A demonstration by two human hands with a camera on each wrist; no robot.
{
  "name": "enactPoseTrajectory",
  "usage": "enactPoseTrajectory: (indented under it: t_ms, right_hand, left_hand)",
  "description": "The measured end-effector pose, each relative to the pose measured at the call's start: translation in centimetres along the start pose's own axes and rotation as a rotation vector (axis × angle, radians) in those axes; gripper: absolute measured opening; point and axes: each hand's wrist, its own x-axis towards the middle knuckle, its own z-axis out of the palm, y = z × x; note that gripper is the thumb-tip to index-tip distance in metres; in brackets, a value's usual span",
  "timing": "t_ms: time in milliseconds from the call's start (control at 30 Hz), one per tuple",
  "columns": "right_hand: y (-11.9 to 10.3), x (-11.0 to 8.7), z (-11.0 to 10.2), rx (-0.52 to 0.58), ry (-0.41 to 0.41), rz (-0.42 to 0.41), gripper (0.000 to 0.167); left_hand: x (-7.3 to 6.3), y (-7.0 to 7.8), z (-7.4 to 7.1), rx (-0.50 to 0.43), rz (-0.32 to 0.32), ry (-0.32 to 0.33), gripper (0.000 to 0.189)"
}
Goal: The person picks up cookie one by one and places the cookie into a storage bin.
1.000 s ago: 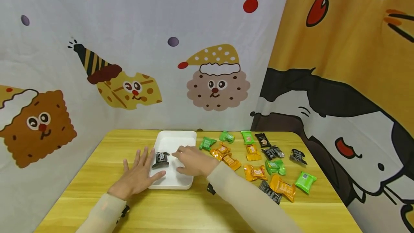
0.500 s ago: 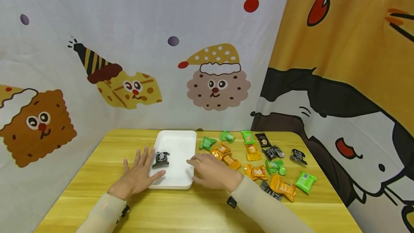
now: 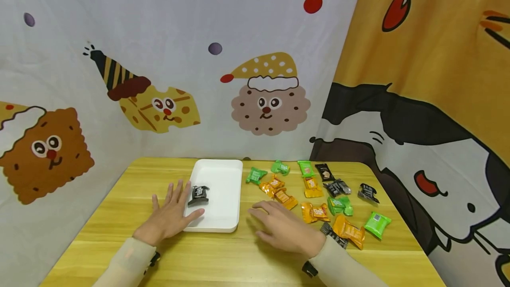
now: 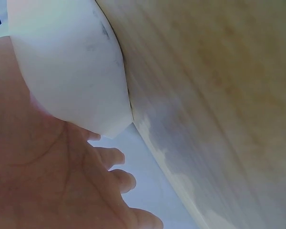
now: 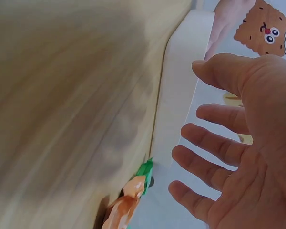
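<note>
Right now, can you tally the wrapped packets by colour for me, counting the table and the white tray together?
Green packets: 5
Orange packets: 5
Black packets: 5, with 1 of these in the white tray
Total in view: 15

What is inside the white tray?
One black packet lies inside the white tray, beside the left hand. Anything beneath that hand or the packet is covered and cannot be seen.
</note>
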Motion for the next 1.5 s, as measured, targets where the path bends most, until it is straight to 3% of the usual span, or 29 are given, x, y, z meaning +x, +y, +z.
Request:
enactPoseTrajectory:
  t_ms: [300,733,1133,1500]
  right_hand:
    - [1.3,-4.1,-0.4,0.059,0.041,0.054,0.064]
    - [3.2,-9.6,-1.0,0.019,0.112,0.192,0.066]
    - [6.2,-12.9,-1.7,0.088,0.049,0.412,0.07]
    - [7.9,-15.2,-1.7,0.069,0.035,0.464,0.066]
  left_hand:
    - [-0.3,0.1,0.1,0.012,-0.004,0.006,0.113]
    - [-0.2,0.1,0.0,0.006,-0.013,0.004,0.113]
    - [-0.2,0.5,-0.3,0.0,-0.015,0.001,0.112]
    - [-0.1,0.3,0.0,-0.005,-0.019,-0.013,0.111]
